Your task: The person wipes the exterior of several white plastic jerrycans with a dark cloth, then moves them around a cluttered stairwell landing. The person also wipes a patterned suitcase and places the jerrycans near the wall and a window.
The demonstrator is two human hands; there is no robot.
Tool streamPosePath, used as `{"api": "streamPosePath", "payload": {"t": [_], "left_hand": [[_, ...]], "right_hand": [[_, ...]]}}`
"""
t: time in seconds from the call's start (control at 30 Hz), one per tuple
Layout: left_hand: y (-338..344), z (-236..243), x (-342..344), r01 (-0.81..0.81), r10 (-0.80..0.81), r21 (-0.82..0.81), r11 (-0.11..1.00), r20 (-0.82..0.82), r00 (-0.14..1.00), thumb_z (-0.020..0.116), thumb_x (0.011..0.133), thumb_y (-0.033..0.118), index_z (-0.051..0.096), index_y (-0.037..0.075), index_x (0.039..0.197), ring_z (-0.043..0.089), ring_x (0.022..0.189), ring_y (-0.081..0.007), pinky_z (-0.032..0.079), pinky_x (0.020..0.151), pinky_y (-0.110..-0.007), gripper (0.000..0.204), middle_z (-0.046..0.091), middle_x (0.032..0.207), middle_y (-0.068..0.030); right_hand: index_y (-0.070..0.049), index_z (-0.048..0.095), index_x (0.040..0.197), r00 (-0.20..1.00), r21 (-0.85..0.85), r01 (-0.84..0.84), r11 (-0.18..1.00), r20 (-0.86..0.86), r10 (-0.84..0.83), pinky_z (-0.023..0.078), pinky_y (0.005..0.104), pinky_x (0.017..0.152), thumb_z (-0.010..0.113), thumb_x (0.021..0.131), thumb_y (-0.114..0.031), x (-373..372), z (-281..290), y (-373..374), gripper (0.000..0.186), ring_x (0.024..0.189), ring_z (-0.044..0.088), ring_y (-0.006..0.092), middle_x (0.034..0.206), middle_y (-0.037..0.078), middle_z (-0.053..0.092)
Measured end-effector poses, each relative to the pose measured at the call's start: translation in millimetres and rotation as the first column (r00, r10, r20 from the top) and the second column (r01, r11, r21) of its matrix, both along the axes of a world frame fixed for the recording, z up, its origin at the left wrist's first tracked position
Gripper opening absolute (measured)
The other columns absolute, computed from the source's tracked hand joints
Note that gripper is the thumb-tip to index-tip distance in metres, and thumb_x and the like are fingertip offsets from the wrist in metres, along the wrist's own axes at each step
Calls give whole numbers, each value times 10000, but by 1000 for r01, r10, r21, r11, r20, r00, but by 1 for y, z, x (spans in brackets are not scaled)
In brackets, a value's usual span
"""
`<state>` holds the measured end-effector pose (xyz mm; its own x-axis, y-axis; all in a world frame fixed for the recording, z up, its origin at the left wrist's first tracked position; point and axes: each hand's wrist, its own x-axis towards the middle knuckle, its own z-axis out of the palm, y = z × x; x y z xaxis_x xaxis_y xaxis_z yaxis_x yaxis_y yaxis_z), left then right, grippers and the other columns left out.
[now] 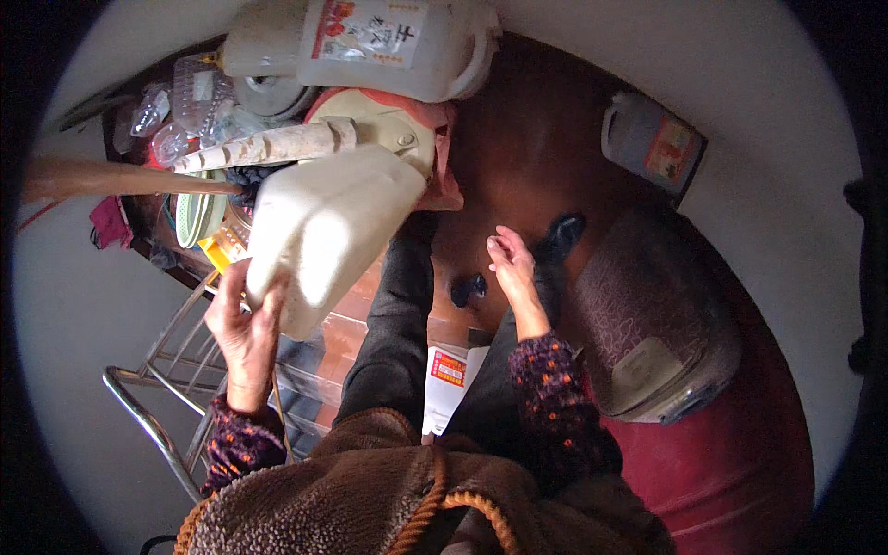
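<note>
My left hand (245, 324) grips the lower left end of a large white plastic jug (342, 231), tilted over my legs with bright light on its side. My right hand (509, 264) is raised to the right of the jug, fingers loosely curled and holding nothing. Beyond the jug lie a cream lid-like object with red cloth (388, 134), a pale birch-like log (268, 143) and a wooden pole (139, 178). A white carton or bag with a red label (449, 407) sits between my legs.
Large translucent jugs (388, 74) and several clear plastic containers (194, 92) crowd the upper left. A metal rack (157, 416) stands at left. At right are another jug (638, 139), a patterned case (647, 305) and a red padded surface (721, 472). Dark crumpled items (564, 231) lie near my feet.
</note>
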<state>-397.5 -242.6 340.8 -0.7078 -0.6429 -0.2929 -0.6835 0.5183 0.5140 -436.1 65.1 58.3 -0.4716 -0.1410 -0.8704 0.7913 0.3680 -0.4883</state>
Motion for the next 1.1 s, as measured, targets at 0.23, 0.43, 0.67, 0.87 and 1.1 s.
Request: {"api": "streamPosePath", "payload": {"t": [0.23, 0.43, 0.67, 0.87, 1.1], "left_hand": [[-33, -34, 39, -130, 132, 149, 980, -2, 991, 711, 854, 3, 610, -7, 1065, 566, 890, -89, 451, 836, -235, 235, 617, 970, -3], [-85, -30, 85, -410, 390, -154, 899, -146, 909, 600, 905, 132, 560, -21, 1260, 564, 1100, -211, 450, 957, -329, 388, 590, 1234, -109], [-85, -43, 79, -82, 131, -301, 950, 144, 981, 652, 839, 203, 593, -7, 1084, 571, 949, -236, 446, 825, -357, 328, 592, 1045, -107], [-1, -52, -1, 315, -287, -50, 948, 296, 911, 697, 782, 263, 621, 5, 934, 577, 820, -258, 443, 712, -381, 309, 595, 884, -105], [46, -35, -31, 838, -798, -182, 515, 256, 546, 650, 701, 210, 687, 100, 855, 598, 1002, -338, 442, 947, -518, 193, 645, 1040, -123]], "right_hand": [[-182, 495, 1312, 705, 440, 601, 667, 100, -702, 494, 477, 794, 700, 875, -257, 103, -85, 37, 489, 1042, 569, 189, 1175, 44, 605], [-262, 459, 1276, 352, 625, 517, 585, 468, -810, 526, 546, 720, 708, 817, -547, 254, -151, 38, 595, 872, 478, 235, 1112, 38, 485], [-164, 577, 1189, 180, 478, 776, 411, 456, -872, 589, 386, 724, 725, 822, -478, 311, -274, 65, 506, 952, 585, 197, 1106, 7, 604], [-139, 602, 1152, 207, 266, 926, 269, 241, -948, 560, 436, 772, 730, 803, -100, 172, -233, 41, 374, 1044, 600, 223, 1136, 37, 629], [-54, 573, 1232, 849, -400, 499, 769, 47, -526, 501, 338, 875, 730, 788, -134, -34, 21, 34, 477, 986, 611, 176, 1114, 49, 634]]}}
